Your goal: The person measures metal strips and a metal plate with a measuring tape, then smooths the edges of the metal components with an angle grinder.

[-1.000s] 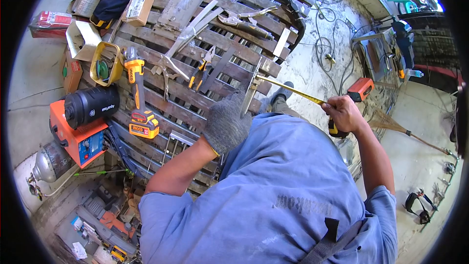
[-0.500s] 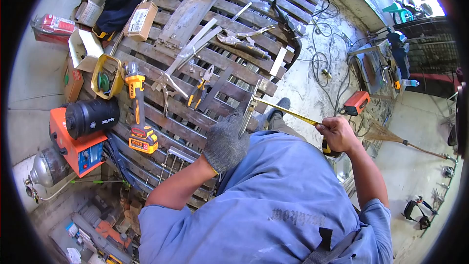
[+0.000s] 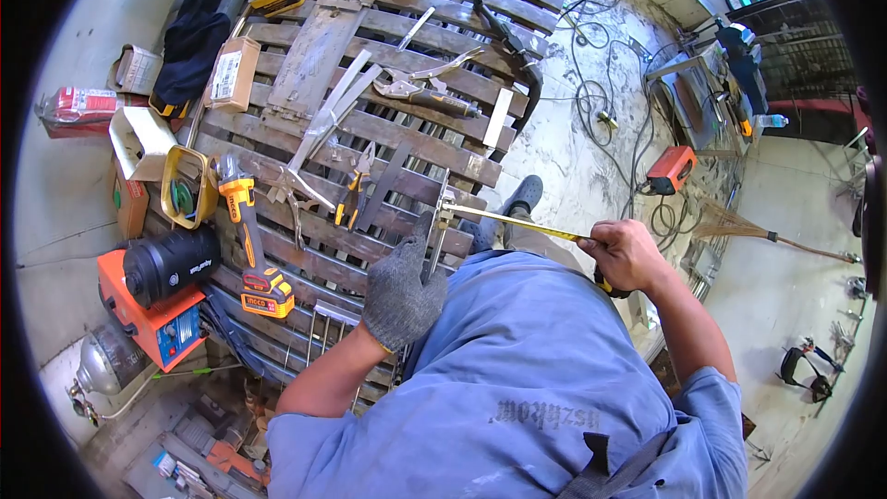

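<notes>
My left hand point(image 3: 404, 294), in a grey knitted glove, is closed around a narrow metal piece point(image 3: 436, 233) at the front edge of the slatted metal table point(image 3: 305, 263). Bare and closed, my right hand point(image 3: 621, 257) grips a tape measure point(image 3: 605, 285) over the floor side. The yellow blade point(image 3: 517, 222) stretches from the right hand to the metal piece, its end at the piece's upper part. Pliers with orange handles point(image 3: 353, 189) and a dark flat strip point(image 3: 385, 187) lie just left of the metal piece.
A yellow angle grinder point(image 3: 248, 231), locking pliers point(image 3: 407, 85) and metal strips point(image 3: 333, 111) lie on the table. An orange machine point(image 3: 152, 305) stands at the left. Cables point(image 3: 601, 111), an orange box point(image 3: 672, 170) and a broom point(image 3: 739, 224) are on the right.
The camera view has shifted, so the table and both hands sit differently in the frame. The gloved fingers look more extended along the metal piece. The blade still spans between the hands.
</notes>
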`<control>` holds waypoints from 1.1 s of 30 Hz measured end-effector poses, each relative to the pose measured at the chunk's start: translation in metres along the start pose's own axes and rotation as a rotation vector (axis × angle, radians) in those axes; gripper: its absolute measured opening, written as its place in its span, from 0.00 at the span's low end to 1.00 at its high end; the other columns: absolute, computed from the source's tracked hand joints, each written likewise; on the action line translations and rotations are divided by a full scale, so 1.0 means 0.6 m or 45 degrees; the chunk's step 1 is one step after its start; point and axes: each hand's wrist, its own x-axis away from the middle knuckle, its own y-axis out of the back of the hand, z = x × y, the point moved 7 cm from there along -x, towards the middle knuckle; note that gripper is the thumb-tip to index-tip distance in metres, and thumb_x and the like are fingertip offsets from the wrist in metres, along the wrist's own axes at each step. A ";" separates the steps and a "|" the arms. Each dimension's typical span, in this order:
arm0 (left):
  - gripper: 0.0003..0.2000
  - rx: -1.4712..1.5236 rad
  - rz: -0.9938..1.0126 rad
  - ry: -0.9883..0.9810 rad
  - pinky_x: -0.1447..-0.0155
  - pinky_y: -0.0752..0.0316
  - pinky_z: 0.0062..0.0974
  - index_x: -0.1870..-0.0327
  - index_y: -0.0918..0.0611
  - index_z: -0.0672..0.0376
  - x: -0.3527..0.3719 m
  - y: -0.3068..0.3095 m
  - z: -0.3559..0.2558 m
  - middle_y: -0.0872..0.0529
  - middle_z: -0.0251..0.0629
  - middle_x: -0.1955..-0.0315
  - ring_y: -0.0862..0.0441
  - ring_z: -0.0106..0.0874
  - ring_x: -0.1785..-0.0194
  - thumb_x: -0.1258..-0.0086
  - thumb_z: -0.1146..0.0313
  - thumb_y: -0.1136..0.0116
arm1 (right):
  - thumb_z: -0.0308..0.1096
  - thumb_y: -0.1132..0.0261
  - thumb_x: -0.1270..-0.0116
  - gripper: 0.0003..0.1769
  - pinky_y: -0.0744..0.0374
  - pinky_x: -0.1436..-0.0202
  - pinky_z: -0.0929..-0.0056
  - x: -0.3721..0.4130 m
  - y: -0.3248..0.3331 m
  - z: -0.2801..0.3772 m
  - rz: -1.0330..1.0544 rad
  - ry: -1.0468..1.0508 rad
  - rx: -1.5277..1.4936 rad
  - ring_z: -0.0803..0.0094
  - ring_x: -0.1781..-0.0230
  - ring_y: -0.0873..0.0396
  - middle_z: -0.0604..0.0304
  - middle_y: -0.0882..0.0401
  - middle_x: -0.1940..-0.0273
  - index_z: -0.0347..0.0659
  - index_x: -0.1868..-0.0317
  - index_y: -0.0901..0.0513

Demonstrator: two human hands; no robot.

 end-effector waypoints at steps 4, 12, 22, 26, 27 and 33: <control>0.32 -0.006 -0.002 -0.055 0.50 0.15 0.54 0.27 0.21 0.67 0.002 -0.006 0.009 0.11 0.61 0.58 0.10 0.61 0.55 0.35 0.71 0.31 | 0.42 0.28 0.23 0.22 0.21 0.63 0.46 -0.002 0.000 -0.001 0.007 0.015 0.016 0.39 0.67 0.17 0.45 0.19 0.72 0.36 0.73 0.18; 0.33 -0.037 0.040 -0.037 0.55 0.16 0.55 0.26 0.21 0.71 0.002 -0.010 0.009 0.12 0.60 0.63 0.10 0.60 0.61 0.36 0.71 0.31 | 0.42 0.28 0.23 0.22 0.20 0.62 0.46 -0.004 -0.001 -0.004 -0.002 0.043 0.008 0.40 0.67 0.17 0.45 0.19 0.73 0.36 0.74 0.18; 0.24 -0.021 0.075 0.089 0.50 0.15 0.53 0.35 0.15 0.65 0.002 -0.009 0.013 0.09 0.59 0.58 0.09 0.60 0.55 0.34 0.72 0.31 | 0.43 0.28 0.23 0.23 0.21 0.64 0.46 -0.006 0.000 -0.007 0.007 0.038 0.012 0.39 0.68 0.17 0.45 0.19 0.73 0.37 0.75 0.18; 0.21 -0.069 0.079 0.118 0.47 0.13 0.52 0.38 0.13 0.63 0.002 -0.006 0.012 0.08 0.60 0.57 0.08 0.60 0.53 0.33 0.72 0.32 | 0.43 0.28 0.23 0.23 0.21 0.64 0.46 -0.007 -0.003 -0.011 0.016 0.033 0.029 0.39 0.69 0.18 0.45 0.20 0.74 0.37 0.75 0.18; 0.21 -0.053 0.071 0.112 0.48 0.13 0.52 0.37 0.13 0.63 0.000 -0.004 0.009 0.08 0.60 0.58 0.08 0.60 0.54 0.33 0.72 0.31 | 0.43 0.28 0.23 0.23 0.21 0.64 0.46 -0.007 -0.002 -0.009 0.014 0.037 0.027 0.39 0.69 0.18 0.45 0.20 0.74 0.37 0.75 0.18; 0.24 -0.016 0.045 0.066 0.50 0.14 0.53 0.36 0.15 0.64 0.001 -0.005 0.010 0.09 0.59 0.60 0.08 0.60 0.56 0.34 0.71 0.30 | 0.43 0.28 0.22 0.24 0.21 0.64 0.45 -0.006 0.004 -0.002 0.029 0.021 0.048 0.40 0.69 0.18 0.44 0.19 0.74 0.37 0.75 0.18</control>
